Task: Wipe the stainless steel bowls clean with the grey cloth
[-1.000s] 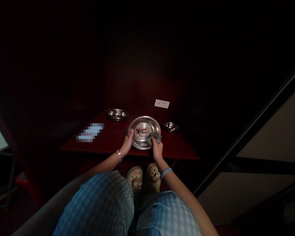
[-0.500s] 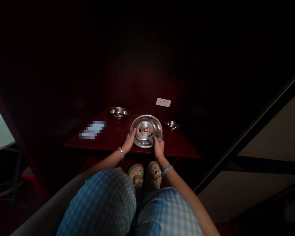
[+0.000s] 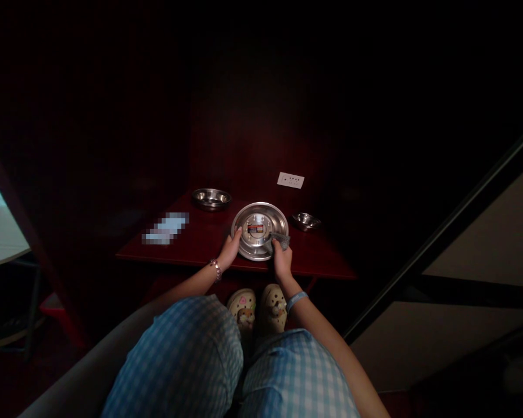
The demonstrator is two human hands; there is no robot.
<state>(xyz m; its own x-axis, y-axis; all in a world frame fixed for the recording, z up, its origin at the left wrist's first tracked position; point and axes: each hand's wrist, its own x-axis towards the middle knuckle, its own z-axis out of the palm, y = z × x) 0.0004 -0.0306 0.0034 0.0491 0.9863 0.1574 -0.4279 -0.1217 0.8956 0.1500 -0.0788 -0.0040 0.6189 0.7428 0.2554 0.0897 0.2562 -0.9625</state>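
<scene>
A round steel plate (image 3: 261, 211) with a small dark label at its centre is tilted toward me over the front of the dark red shelf (image 3: 200, 244). My left hand (image 3: 230, 249) grips its left rim, thumb on the inner face and fingers hidden behind. My right hand (image 3: 282, 255) is closed on a grey cloth (image 3: 280, 241), which lies against the plate's lower right part. Behind to the left sits a larger steel bowl (image 3: 211, 200). A smaller steel bowl (image 3: 305, 222) is just right of the plate.
On the shelf's left lies a pixelated pale item (image 3: 165, 228). A white power socket (image 3: 290, 180) is on the back wall. Below the shelf edge are my clogs (image 3: 273, 307). A pale round table (image 3: 2, 226) and a red stool (image 3: 61, 310) stand at the left.
Almost nothing differs. The whole view has shifted very slightly, and both hands keep their places on the plate and the cloth.
</scene>
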